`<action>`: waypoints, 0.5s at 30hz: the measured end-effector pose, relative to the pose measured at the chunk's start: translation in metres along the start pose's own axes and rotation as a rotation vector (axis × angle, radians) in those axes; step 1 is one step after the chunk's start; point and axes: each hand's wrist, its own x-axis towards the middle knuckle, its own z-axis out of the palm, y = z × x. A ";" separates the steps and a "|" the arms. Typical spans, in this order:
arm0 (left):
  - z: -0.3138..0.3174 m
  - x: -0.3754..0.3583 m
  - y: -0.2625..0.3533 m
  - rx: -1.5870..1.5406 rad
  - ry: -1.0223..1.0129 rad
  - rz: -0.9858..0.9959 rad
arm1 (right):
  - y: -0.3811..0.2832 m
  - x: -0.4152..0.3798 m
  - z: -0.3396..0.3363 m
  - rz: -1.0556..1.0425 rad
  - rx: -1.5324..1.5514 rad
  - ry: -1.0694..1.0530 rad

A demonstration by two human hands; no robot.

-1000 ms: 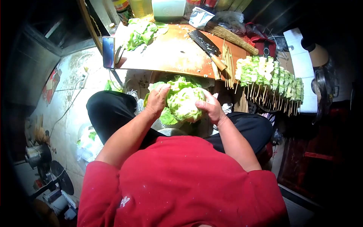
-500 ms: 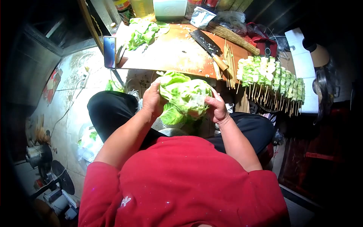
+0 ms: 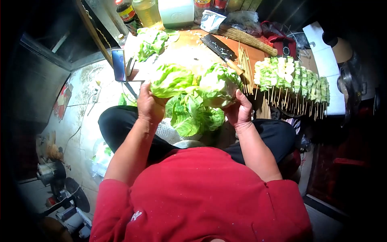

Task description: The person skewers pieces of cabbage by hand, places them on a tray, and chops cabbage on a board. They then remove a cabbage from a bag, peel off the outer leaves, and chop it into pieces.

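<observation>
My left hand [image 3: 151,104] is closed on a loose bunch of bright green cabbage leaves [image 3: 173,80] over the near edge of the board. On the other side, my right hand [image 3: 240,108] grips a paler cabbage head [image 3: 219,85], thumb on its near side and fingers hidden beneath. A narrow gap shows between the two pieces. Below them, more dark green cabbage leaves [image 3: 188,117] lie between my knees, apparently on a white net-like bag [image 3: 167,133].
On the wooden board [image 3: 189,42] are a cleaver [image 3: 219,47], bare bamboo skewers [image 3: 245,66], a straw brush [image 3: 250,40] and leaves [image 3: 151,43]. Skewered cabbage [image 3: 292,78] is lined up at right. A phone [image 3: 119,65] stands at left; bottles [image 3: 128,16] stand behind.
Both hands have moved forward and apart. The cabbage, one bundle before, is now parted into leaves in the left hand and a head in the right. The lower leaves show more fully.
</observation>
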 end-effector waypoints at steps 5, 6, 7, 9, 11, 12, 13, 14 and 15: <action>0.009 -0.003 0.044 0.201 0.129 0.219 | 0.001 0.003 -0.001 -0.045 0.099 0.086; 0.012 -0.004 0.055 0.265 0.169 0.266 | 0.001 0.004 -0.004 -0.048 0.108 0.117; 0.002 -0.001 0.067 0.308 0.133 0.334 | 0.001 0.004 -0.007 -0.049 0.107 0.121; -0.015 0.006 0.097 0.376 0.097 0.475 | 0.004 0.004 -0.013 -0.052 0.108 0.123; -0.032 0.015 0.123 0.491 0.202 0.587 | 0.008 0.004 -0.020 -0.041 0.069 0.211; -0.032 0.016 0.131 0.534 0.290 0.640 | 0.008 0.003 -0.020 -0.043 0.073 0.210; -0.035 0.017 0.138 0.532 0.299 0.667 | 0.009 0.002 -0.019 -0.027 0.049 0.237; -0.039 0.019 0.143 0.528 0.308 0.692 | 0.010 0.001 -0.019 -0.009 0.025 0.265; -0.040 0.020 0.145 0.519 0.326 0.733 | 0.011 0.000 -0.017 -0.010 0.014 0.269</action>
